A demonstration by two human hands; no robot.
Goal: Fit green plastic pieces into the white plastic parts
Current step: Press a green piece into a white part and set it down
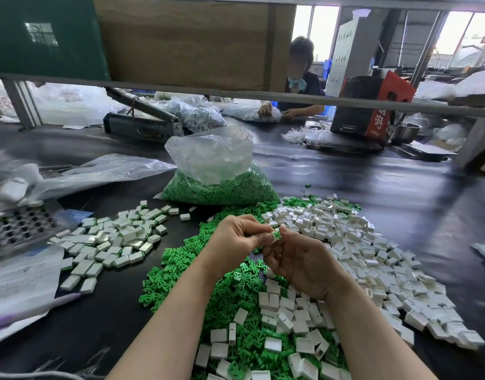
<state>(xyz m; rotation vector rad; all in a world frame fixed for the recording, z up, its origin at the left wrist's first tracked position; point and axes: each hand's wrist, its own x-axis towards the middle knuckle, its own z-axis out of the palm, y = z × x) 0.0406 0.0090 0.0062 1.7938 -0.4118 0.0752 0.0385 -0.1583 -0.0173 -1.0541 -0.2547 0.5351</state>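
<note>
Both hands meet above a heap of loose green plastic pieces (181,267). My left hand (236,242) and my right hand (299,264) together pinch one small white part with a green piece in it (276,233) at their fingertips. A wide heap of hollow white parts (373,259) spreads to the right and toward me. To the left lies a separate pile of white parts with green showing at their edges (112,239). A clear bag full of green pieces (219,185) stands behind the hands.
The table top is a dark sheet (400,187). A perforated metal tray (19,229) and plastic bags sit at the left, with paper sheets below them. Across the table another person handles bags, near a red and black box (373,105). A metal bar crosses overhead.
</note>
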